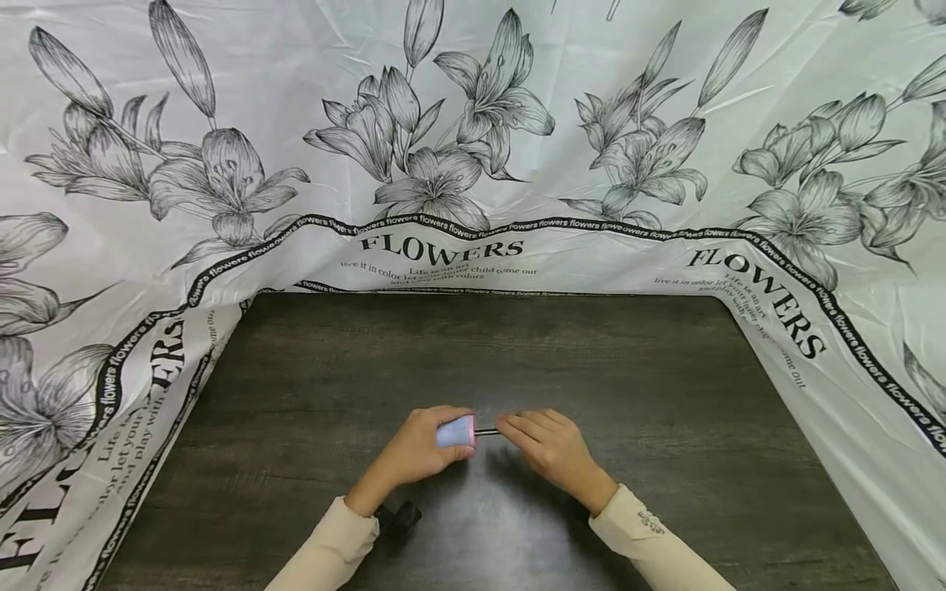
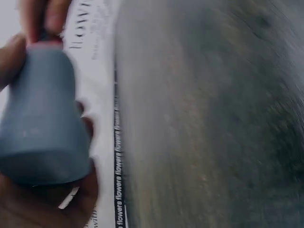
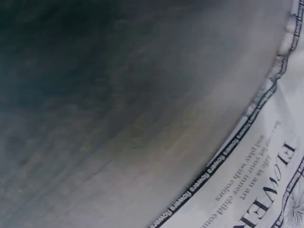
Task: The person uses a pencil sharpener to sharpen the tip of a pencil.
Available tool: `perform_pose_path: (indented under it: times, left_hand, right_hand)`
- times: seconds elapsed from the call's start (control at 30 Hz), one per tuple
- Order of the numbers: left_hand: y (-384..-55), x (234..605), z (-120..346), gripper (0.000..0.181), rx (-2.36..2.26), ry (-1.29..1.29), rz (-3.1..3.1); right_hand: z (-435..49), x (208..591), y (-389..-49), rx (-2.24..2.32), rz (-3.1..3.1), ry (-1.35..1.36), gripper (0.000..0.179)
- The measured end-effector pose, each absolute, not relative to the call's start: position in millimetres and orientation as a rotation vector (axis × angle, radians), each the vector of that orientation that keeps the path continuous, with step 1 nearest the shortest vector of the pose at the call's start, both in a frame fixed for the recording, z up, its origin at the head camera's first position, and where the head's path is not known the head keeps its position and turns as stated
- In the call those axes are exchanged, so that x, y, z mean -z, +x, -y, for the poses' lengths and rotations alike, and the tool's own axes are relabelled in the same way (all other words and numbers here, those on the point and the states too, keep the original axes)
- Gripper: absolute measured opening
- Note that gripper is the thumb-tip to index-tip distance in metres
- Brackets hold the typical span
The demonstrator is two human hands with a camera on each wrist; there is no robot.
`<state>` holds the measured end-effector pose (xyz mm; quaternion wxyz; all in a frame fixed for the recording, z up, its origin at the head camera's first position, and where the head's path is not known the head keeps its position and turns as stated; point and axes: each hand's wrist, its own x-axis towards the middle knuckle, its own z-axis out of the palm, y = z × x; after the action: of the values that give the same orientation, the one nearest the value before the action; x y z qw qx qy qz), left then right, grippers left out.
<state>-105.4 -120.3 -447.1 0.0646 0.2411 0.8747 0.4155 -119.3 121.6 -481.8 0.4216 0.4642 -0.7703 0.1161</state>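
Observation:
My left hand grips a small lavender-blue tapered container with a pink rim, thumb and fingers on opposite sides of it. It lies sideways above the table, its rim toward the right. In the left wrist view the container looks grey-blue, narrow in the middle and wider at its base. A thin dark rod runs from the pink rim to the right hand, whose fingertips pinch its far end. The right wrist view shows neither that hand nor the rod.
Both hands are over a dark wood-grain table. White cloth printed with flowers and lettering hangs behind the table and down both its sides. A black wrist device shows under the left cuff.

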Motion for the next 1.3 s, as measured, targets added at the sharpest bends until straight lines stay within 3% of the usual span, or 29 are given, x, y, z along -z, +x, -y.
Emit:
perform_pose_path:
  times: [0.37,0.6,0.77,0.97,1.17,1.3]
  left_hand:
    - [-117,443,137,0.047,-1.569,0.694,-1.809]
    - [-116,442,130,0.038,-1.444,0.805,-2.253]
    - [-110,449,119,0.053,-1.108,1.094,-2.829]
    - [-105,464,113,0.057,-0.531,1.682,-3.222]
    - [-99,480,109,0.033,-0.299,2.035,-3.402]
    - [-101,484,106,0.029,-0.296,2.221,-3.49]
  right_hand:
    - [-112,468,-119,-0.15,1.639,1.186,0.026]
    - [-112,479,-114,-0.371,1.886,1.205,0.024]
    - [-114,474,-109,-0.867,2.314,1.12,0.015]
    - [-124,461,-116,-1.967,2.888,0.8,0.023]
    - [-133,457,-127,-2.753,2.913,0.554,0.024]
    - [-136,455,-128,-2.974,2.868,0.545,0.018]
